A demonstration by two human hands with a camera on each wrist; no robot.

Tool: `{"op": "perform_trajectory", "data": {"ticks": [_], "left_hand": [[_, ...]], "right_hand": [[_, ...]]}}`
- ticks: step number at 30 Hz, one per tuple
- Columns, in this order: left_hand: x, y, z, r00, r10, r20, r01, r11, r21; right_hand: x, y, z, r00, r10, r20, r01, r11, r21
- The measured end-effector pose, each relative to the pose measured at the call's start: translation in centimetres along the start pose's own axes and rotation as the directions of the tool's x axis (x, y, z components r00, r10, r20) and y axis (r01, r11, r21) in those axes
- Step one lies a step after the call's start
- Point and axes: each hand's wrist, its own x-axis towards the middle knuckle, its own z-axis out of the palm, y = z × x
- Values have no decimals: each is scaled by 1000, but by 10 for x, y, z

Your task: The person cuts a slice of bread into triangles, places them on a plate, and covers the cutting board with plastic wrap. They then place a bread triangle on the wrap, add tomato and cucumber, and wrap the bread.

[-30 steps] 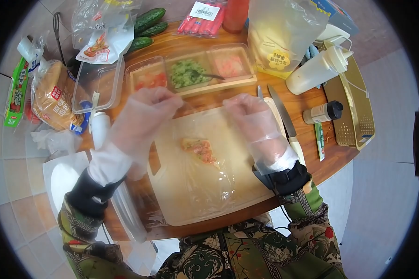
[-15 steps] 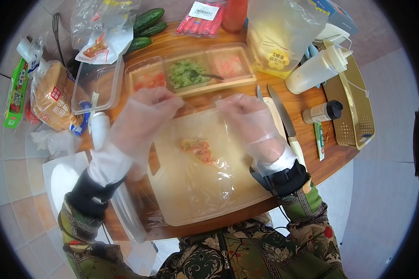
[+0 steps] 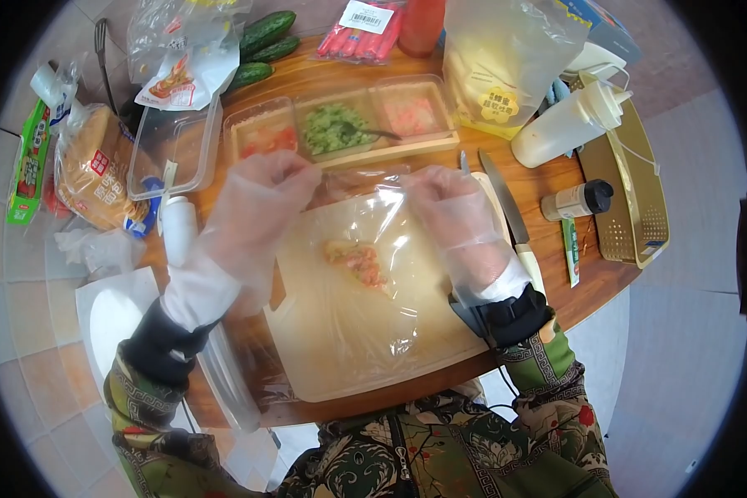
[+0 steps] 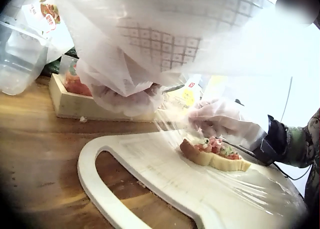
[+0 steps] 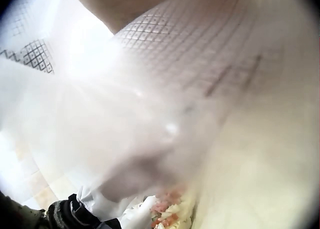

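Observation:
A sheet of cling film [image 3: 382, 207] lies over the cutting board [image 3: 324, 357], its far edge lifted between my hands. My left hand [image 3: 266, 199], in a clear plastic glove, pinches the left corner. At the right corner, my gloved right hand [image 3: 456, 216] pinches the film too. A triangular piece of bread with diced pink and green topping [image 3: 358, 264] sits mid-board between them. From the left wrist, that topped bread [image 4: 215, 155] shows film stretched up behind it. Blurred glove plastic fills most of the right wrist view, with some topping [image 5: 167, 209] low down.
Behind the board stands a wooden tray [image 3: 390, 149] of diced fillings with a spoon. A knife [image 3: 506, 199] lies along the board's right. Further right are a squeeze bottle [image 3: 564, 124], a shaker [image 3: 577, 201] and a basket [image 3: 631, 216]. Bagged bread [image 3: 100, 170] is at left.
The film's far edge has come up into clear view, stretched between the hands. My right hand moved slightly left, then back right; the left hand shifted little. The topped bread stayed in place.

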Motion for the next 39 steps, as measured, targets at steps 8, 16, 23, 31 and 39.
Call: {"op": "perform_trajectory", "data": {"ticks": [8, 16, 23, 31, 39], "left_hand": [[1, -8, -1, 997, 71, -37, -67, 994, 91], [-6, 0, -9, 995, 43, -87, -34, 995, 99], [-22, 10, -26, 992, 4, -129, 4, 998, 55], [-105, 5, -123, 973, 20, -230, -3, 997, 74], [-220, -13, -217, 843, -352, -406, 492, 810, 320]], "right_hand": [[-1, -5, 1, 997, 58, -53, -64, 990, -128], [-1, -11, 0, 994, 90, -66, -102, 973, -207], [-3, -12, -15, 996, 88, -20, -89, 996, -32], [-27, -21, -49, 1000, 16, -11, -14, 984, 178], [-77, -78, -17, 942, -302, 144, 304, 953, 9]]}}
